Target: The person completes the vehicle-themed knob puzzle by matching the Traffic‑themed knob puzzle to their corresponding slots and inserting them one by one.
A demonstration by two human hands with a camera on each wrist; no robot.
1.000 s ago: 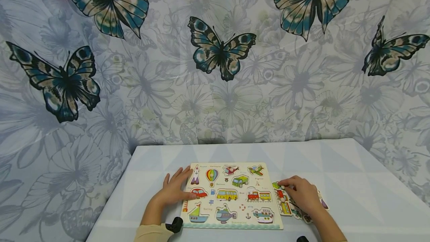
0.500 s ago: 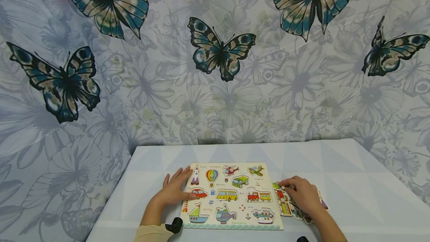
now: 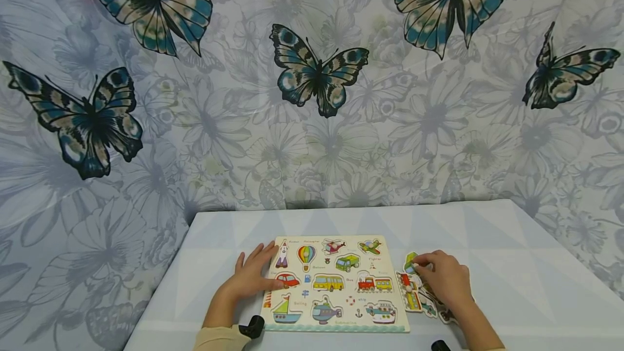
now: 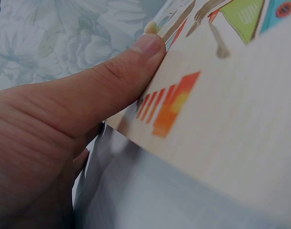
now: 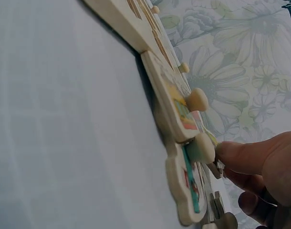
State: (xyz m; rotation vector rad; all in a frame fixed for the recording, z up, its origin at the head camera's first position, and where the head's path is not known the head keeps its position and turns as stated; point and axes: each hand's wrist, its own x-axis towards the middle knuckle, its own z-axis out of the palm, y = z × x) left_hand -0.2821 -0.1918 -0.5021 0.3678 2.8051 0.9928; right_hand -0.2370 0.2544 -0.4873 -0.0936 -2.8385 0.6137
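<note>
A wooden peg puzzle board (image 3: pixel 312 327) printed with vehicles lies on the table. My left hand (image 3: pixel 251 275) rests at its left edge, fingers spread along the side and thumb over the red car picture. That thumb (image 4: pixel 121 71) lies across the board's edge in the left wrist view. My right hand (image 3: pixel 448 278) pinches a green puzzle piece (image 3: pixel 410 262) just off the board's right side; its full shape is hidden. Below that hand lie loose puzzle pieces, including a red and yellow train piece (image 3: pixel 413 301). In the right wrist view, wooden knobs (image 5: pixel 198 99) stand on them.
The pale table (image 3: pixel 234 232) reaches back to a wall cloth (image 3: pixel 336 167) with flowers and large butterflies. A black wrist strap part (image 3: pixel 252 327) sits by my left sleeve. Several overlapping pieces (image 3: pixel 429 307) lie partly under my right hand.
My right hand has risen slightly away from the pile, and the green piece has come up with it, farther from the train piece. My left hand has stayed in place.
</note>
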